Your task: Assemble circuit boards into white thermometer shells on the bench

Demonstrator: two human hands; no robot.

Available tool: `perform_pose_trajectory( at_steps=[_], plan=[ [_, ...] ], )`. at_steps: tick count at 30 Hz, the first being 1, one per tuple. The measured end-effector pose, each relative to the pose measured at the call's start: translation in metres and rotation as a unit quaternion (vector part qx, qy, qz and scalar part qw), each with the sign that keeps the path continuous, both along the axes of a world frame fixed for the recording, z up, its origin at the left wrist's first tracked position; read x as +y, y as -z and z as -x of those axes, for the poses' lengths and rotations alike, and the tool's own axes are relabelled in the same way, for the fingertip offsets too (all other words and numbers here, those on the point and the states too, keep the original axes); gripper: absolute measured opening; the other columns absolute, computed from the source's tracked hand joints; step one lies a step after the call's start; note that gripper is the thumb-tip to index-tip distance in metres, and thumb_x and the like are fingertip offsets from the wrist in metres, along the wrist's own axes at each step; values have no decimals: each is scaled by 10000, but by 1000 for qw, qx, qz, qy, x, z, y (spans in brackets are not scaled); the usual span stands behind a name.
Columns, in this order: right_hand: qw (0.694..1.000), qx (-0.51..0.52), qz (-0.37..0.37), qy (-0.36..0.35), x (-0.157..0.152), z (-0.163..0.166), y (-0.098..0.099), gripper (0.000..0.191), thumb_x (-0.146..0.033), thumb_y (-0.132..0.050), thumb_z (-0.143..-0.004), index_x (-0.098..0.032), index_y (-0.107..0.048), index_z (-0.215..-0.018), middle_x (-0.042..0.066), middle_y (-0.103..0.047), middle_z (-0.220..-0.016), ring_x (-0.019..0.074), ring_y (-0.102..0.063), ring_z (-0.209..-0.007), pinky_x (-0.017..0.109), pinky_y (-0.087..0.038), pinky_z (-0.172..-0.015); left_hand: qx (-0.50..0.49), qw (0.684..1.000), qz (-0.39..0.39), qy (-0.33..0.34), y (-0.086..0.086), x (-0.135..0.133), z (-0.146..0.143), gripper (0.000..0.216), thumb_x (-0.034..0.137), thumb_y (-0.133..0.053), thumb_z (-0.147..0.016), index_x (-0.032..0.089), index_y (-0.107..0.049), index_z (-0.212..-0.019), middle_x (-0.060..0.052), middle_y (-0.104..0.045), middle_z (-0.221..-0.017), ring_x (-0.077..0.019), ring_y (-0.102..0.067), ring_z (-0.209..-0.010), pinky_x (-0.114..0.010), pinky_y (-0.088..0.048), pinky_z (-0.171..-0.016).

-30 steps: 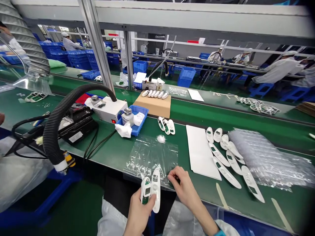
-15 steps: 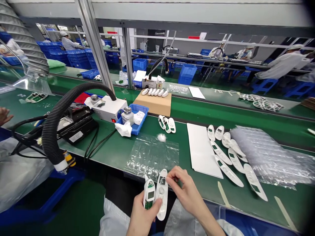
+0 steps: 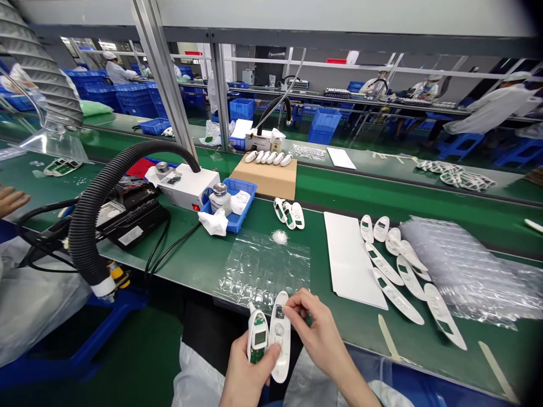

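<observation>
My left hand (image 3: 248, 370) is closed around an open ear thermometer body (image 3: 257, 338) with a green circuit board and a small grey display. The same hand holds a long white cover (image 3: 280, 356) upright beside it, my thumb on its lower part. The cover's inner side, with a window and round openings, faces me. At the cover's upper right edge, near the window, my right hand (image 3: 311, 322) has thumb and fingertips pinched together. Whatever is between those fingertips is too small or hidden to make out. A clear plastic sheet (image 3: 265, 263) lies on the bench beyond.
White paper (image 3: 352, 260), several loose white covers (image 3: 390, 265) and bubble wrap (image 3: 462, 265) lie to the right. A blue tray (image 3: 240, 212) with a bottle, a black fume hose (image 3: 87, 209) and a cardboard box (image 3: 267, 178) stand left and ahead. A co-worker's hand (image 3: 11, 200) shows at left.
My right fingertips have shifted slightly left along the cover's upper edge. My left hand keeps its hold. The co-worker's hand at the left reaches a little farther into view.
</observation>
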State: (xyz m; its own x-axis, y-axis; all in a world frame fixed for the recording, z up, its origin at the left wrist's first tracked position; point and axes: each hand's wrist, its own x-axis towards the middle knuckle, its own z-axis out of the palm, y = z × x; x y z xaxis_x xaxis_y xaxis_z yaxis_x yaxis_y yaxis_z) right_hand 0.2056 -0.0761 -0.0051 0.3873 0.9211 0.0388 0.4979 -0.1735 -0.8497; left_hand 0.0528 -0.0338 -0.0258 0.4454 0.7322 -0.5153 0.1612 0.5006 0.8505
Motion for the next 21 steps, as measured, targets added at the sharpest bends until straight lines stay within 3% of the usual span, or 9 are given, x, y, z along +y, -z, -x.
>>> perform_pose_trajectory(
  at_steps=[7, 14, 18, 21],
  plan=[
    [973, 230, 7, 26, 1, 16, 12, 230, -373, -577, -869, -239, -392, -844, -49, -446, -717, 124, -431, -627, 236, -381, -585, 2, 1000, -22, -3, 6, -1, 5, 330, 437, -740, -625, 146, -590, -666, 55, -475, -455, -79, -398, -414, -208, -332, -417],
    [946, 317, -28, 57, 13, 39, 22, 307, -391, -675, -798, -246, -416, -876, -71, -445, -662, 110, -434, -579, 215, -379, -558, -3, 997, -50, -52, 13, -4, 18, 305, 427, -718, -654, 161, -572, -631, 46, -472, -473, -81, -390, -429, -216, -326, -423],
    [924, 383, 3, 5, 23, 66, 28, 346, -499, -694, -754, -206, -541, -853, -9, -560, -683, 141, -520, -591, 245, -415, -544, -17, 991, -29, -133, 11, -2, 30, 336, 441, -775, -594, 178, -566, -613, 57, -457, -428, -73, -369, -378, -217, -303, -393],
    [914, 403, 41, -34, 36, 86, 36, 391, -560, -671, -753, -177, -598, -781, 8, -578, -637, 133, -523, -514, 241, -416, -467, -53, 983, -19, -174, 15, 8, 47, 423, 479, -806, -555, 163, -610, -756, 66, -478, -436, -63, -373, -360, -200, -297, -374]
  ],
)
